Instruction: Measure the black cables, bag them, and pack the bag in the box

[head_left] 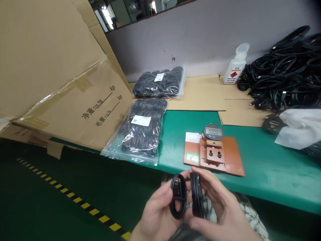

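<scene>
Head view: green bench (271,167) under grey wall (205,36); each hand's grip closed on a cable coil.

A green tabletop (265,167) stands against a grey wall (200,40); the dark green floor (50,201) carries a yellow-black striped line (75,199).

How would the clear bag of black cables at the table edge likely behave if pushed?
The bag of cables probably sags and shifts rather than sliding rigidly, since its contents look loose. Its glossy plastic likely slides on the green table. One corner overhangs the edge, so it might slip off.
</scene>
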`<state>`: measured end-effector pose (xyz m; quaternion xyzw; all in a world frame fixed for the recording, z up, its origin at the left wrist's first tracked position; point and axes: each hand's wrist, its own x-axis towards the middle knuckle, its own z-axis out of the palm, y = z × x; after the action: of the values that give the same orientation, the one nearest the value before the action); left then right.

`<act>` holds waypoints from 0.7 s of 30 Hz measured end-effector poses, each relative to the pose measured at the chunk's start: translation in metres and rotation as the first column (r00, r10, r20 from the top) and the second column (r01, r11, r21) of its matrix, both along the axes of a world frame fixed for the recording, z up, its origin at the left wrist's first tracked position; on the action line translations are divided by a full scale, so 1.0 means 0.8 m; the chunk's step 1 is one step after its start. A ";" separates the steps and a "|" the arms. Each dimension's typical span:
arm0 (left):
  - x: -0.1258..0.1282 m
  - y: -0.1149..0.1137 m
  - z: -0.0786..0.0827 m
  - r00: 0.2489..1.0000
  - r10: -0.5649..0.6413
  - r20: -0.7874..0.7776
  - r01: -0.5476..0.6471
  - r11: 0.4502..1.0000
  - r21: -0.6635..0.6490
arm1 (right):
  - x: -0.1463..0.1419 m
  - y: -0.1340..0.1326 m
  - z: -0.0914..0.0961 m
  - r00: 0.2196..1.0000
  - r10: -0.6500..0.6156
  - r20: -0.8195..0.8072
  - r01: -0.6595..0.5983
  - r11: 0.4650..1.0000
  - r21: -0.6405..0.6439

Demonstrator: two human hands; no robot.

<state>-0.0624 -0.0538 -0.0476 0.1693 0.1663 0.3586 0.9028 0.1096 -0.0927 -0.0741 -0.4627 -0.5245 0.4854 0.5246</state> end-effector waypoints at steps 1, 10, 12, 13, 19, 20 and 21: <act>-0.001 0.000 0.000 1.000 0.007 -0.007 -0.007 1.000 -0.016 | -0.001 -0.001 0.000 1.000 0.001 0.012 -0.001 1.000 -0.002; -0.005 -0.008 -0.008 0.974 0.016 -0.226 -0.001 0.998 0.065 | -0.007 0.011 0.009 0.950 0.103 0.293 -0.129 0.989 0.071; -0.008 -0.010 -0.007 0.947 0.008 -0.321 0.024 0.995 0.096 | -0.005 0.009 0.007 0.951 0.138 0.278 -0.149 0.989 0.018; -0.010 -0.012 -0.006 0.920 0.016 -0.392 0.033 0.992 0.119 | -0.004 0.007 0.004 0.950 0.152 0.273 -0.156 0.988 -0.004; -0.017 -0.018 -0.001 0.587 0.121 -0.801 0.208 0.933 0.293 | 0.001 -0.008 -0.033 0.943 0.198 0.267 -0.196 0.980 -0.032; -0.017 -0.018 -0.002 0.556 0.133 -0.821 0.227 0.925 0.304 | 0.001 -0.009 -0.038 0.946 0.197 0.259 -0.196 0.980 -0.030; -0.017 -0.019 -0.004 0.537 0.145 -0.831 0.236 0.920 0.313 | 0.001 -0.009 -0.042 0.949 0.194 0.250 -0.192 0.981 -0.030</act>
<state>-0.0760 -0.0687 -0.0508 0.5001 0.5001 0.2337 0.6671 0.1102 -0.0999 -0.1073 -0.4686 -0.6283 0.4730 0.4024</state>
